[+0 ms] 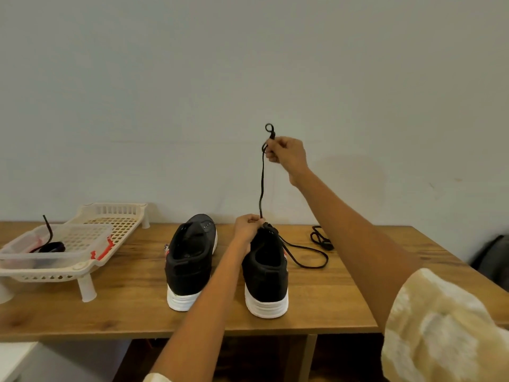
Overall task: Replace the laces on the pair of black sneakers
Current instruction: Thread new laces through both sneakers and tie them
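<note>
- Wooden table (132,307): brown plank top, running under and to both sides of the fingers.
- Cream slotted rack (110,216): on short legs, on the table well left of the fingers.
- Clear plastic box (68,238): red clips, resting in the rack's near end, far left of the fingers.
- Pale wall (192,78): plain, behind the fingers.
- Dark bag (493,257): beyond the table's right edge, far right of the fingers; partly out of frame.
</note>
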